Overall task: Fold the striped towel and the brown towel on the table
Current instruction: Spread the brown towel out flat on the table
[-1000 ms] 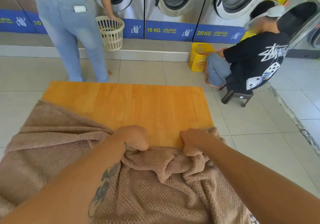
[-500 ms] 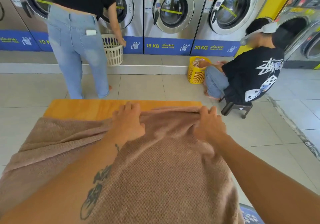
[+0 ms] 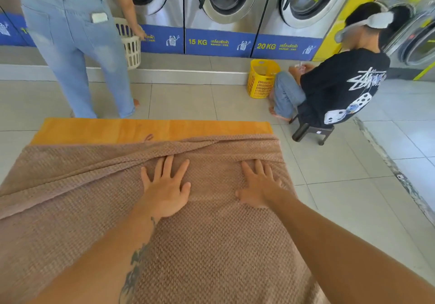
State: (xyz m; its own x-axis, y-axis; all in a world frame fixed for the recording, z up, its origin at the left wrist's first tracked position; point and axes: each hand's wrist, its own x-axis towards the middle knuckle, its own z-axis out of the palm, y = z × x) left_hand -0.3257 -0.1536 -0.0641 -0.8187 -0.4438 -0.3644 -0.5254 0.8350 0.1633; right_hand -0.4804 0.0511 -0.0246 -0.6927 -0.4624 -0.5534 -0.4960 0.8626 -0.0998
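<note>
Blue bands run along the base of the front-loading washing machines [image 3: 226, 0] at the top of the frame, and two bear yellow print: "15 KG" [image 3: 197, 42] on the middle machine and "20 KG" [image 3: 266, 46] on the one to its right, each followed by smaller script too fine to read and a white washer pictogram. At the upper right, a seated person's black T-shirt [image 3: 348, 84] carries a scrawled white logo above printed white dice; the lettering is not legible.

Filling the lower half of the frame, the brown towel [image 3: 211, 252] lies spread over the orange wooden tabletop [image 3: 106, 130], of which only a strip along the far edge shows bare. Its weave is a small waffle-like grid. Long creases run across it near its far edge, and its left part hangs past the tabletop's side. The left hand [image 3: 166, 189] lies palm down on the towel at mid frame, fingers splayed; the right hand [image 3: 259, 186] lies flat on it just right of centre, fingers apart, near the towel's right edge. Both sets of fingertips reach a raised fold.

Upper left, a standing person in pale jeans [image 3: 77, 44] holds a white laundry basket [image 3: 130, 42]; a yellow basket [image 3: 261, 79] sits on the floor tiles beside the seated person.
</note>
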